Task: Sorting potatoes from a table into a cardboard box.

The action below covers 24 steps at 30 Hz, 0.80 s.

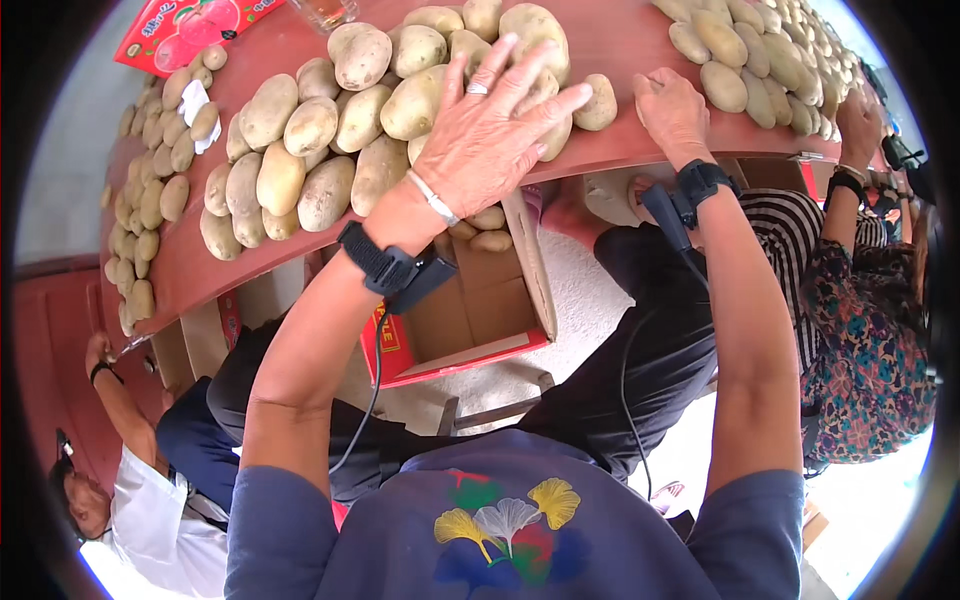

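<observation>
My left hand (487,142) lies palm down over a heap of potatoes (311,126), fingers spread, with a ring and a silver bracelet on it. It covers several potatoes at the heap's right side and grips none that I can see. At that end of the heap, a smaller potato (596,103) rests on the red tabletop (637,154). Just right of this potato, my right hand (673,112) is curled into a loose fist at the table. Nothing shows in its fingers, though the palm is hidden. Both wrists wear black straps with cabled devices.
An open cardboard box (480,300) with a few potatoes stands below the table edge. More potatoes lie in groups at left (139,225) and right (780,60). A glass (324,11) and a red printed carton (191,34) stand at the back. People sit on both sides.
</observation>
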Available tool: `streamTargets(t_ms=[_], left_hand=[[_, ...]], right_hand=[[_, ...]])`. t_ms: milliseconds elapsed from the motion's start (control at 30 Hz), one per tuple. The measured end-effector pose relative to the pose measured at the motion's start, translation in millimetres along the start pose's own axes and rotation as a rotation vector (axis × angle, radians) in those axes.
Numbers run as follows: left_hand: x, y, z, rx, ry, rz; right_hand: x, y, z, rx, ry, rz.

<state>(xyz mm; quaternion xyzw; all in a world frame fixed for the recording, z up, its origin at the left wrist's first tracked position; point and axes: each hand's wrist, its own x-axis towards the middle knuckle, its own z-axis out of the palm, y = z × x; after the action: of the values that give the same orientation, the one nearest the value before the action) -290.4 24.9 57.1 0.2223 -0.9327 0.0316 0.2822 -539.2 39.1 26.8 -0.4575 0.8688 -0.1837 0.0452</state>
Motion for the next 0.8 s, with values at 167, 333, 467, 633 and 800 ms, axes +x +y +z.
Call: streamTargets(t_ms=[167,333,467,633,800], left_hand=[[-54,3,-29,-0.414,0.086,-0.072],[-157,-13,55,-0.551,-0.862,-0.292],[-202,-33,142,-0.284,-1.337,-0.477],[-171,-7,172,-0.400,-0.986,-0.361],[-216,-5,241,-0.226,-0.936,-0.327]], right_hand=[[0,8,-5,-0.015,-0.017,0.012],[4,1,-2,0.013,-0.016,-0.005],[4,-4,2,0.047,-0.017,-0.040],[1,8,-2,0.010,0.056,-0.065],[-4,-7,-2,0.087,0.031,-0.064]])
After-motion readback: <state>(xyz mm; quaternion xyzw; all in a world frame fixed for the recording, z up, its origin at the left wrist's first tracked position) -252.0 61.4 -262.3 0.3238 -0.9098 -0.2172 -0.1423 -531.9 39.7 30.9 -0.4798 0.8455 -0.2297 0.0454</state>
